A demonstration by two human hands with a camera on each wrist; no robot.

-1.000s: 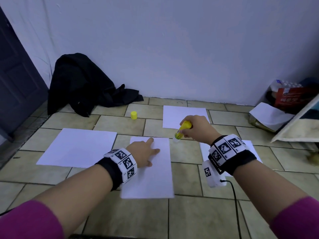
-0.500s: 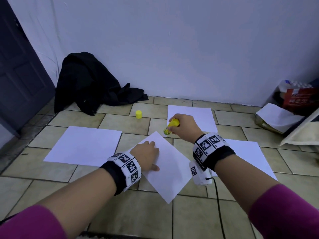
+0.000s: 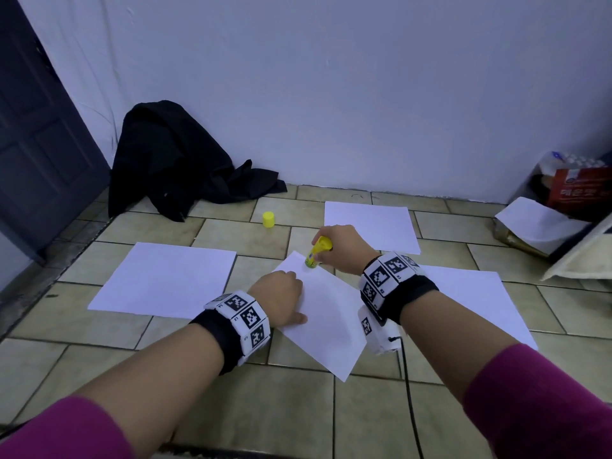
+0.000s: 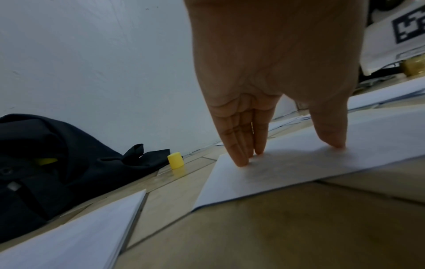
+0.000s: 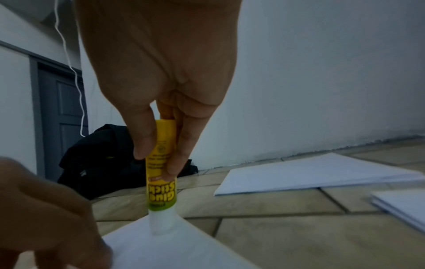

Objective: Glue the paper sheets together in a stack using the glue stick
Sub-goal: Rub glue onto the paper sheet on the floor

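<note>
Tiled floor [image 3: 291, 409], frame centre: sheet [image 3: 328, 313] is pinned flat by L hand [image 3: 278, 301], fingers straight, so it won't slide; glue stick [image 3: 316, 251] is gripped by R hand [image 3: 344, 246], tip on top corner.

Dim, bluish light; soft wrist-view blur

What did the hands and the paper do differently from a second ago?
The sheet under the left hand turned from straight to slanted, one corner now pointing away. The right hand brought the glue stick down onto that corner. The yellow cap and the other sheets stayed put.
</note>
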